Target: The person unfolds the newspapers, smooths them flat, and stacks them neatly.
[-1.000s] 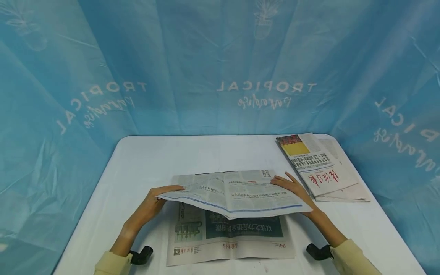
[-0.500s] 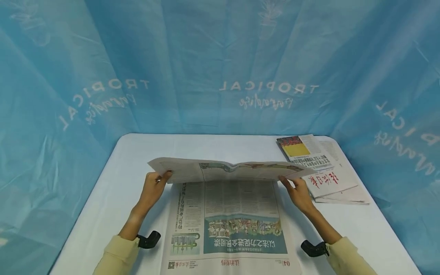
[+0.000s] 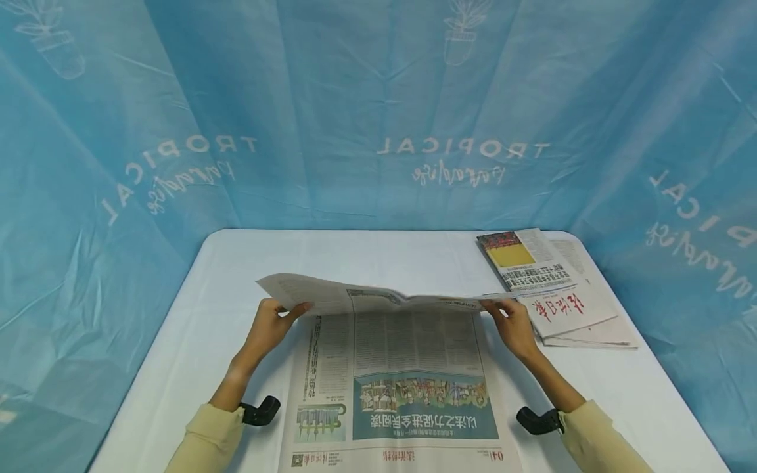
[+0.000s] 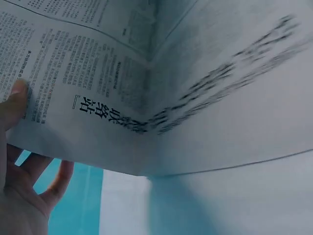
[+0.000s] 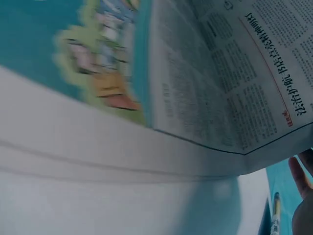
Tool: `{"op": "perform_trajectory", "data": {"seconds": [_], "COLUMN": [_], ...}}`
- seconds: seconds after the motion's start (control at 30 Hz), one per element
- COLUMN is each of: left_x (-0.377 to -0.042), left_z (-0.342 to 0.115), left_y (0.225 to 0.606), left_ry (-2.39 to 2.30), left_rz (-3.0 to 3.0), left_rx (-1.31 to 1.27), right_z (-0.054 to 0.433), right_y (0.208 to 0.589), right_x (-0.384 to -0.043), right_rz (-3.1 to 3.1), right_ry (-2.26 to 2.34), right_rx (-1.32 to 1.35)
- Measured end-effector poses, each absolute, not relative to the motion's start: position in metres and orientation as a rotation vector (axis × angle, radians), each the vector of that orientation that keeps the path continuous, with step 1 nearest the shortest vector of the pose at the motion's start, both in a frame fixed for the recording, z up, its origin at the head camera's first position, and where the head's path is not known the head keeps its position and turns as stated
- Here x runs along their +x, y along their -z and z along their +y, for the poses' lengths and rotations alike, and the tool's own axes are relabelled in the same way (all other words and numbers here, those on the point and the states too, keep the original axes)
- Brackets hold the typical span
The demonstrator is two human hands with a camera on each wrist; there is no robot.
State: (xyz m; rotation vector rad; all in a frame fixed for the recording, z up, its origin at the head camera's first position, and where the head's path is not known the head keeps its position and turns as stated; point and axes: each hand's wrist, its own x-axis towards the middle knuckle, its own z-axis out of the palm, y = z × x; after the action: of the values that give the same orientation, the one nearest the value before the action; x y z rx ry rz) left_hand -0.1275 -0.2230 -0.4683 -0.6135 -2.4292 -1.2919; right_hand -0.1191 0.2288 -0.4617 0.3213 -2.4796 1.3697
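Observation:
A newspaper (image 3: 414, 407) lies spread on the white table, upside down to me, with a teal picture panel near its front. Its far part is lifted and bends up off the table. My left hand (image 3: 269, 325) grips the left side of this raised part; in the left wrist view the thumb (image 4: 17, 100) presses the printed face and the other fingers are behind the sheet. On the right side, my right hand (image 3: 511, 328) pinches the raised edge. Only part of that hand shows at the border of the right wrist view, where the newspaper page (image 5: 234, 83) bends upward.
Several folded newspapers (image 3: 562, 309) are stacked at the back right of the white table (image 3: 343, 253), close to my right hand. Blue curtains (image 3: 378, 190) with printed lettering enclose the back and both sides. A black curved piece sits at each wrist.
The upper part of the newspaper has swung up and away from me, baring the page beneath. Both hands now hold it from the near side. Its right end has dipped slightly since half a second ago.

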Motion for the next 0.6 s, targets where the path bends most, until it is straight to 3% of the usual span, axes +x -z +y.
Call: {"op": "perform_trajectory", "data": {"seconds": [0.33,0.6], "left_x": [-0.145,-0.149], "left_z": [-0.218,-0.214], "left_y": [0.472,0.492], "left_ry": [1.464,1.473], "left_rz": [-2.557,-2.743], "left_rx": [-0.277,-0.206], "right_z": [0.236,0.241], "right_y": [0.492,0.516], "right_x": [-0.155,-0.156], "right_rz": [-2.471,-2.628], "right_ry": [-1.458,-1.35], "right_rx": [0.246,0.226]}}
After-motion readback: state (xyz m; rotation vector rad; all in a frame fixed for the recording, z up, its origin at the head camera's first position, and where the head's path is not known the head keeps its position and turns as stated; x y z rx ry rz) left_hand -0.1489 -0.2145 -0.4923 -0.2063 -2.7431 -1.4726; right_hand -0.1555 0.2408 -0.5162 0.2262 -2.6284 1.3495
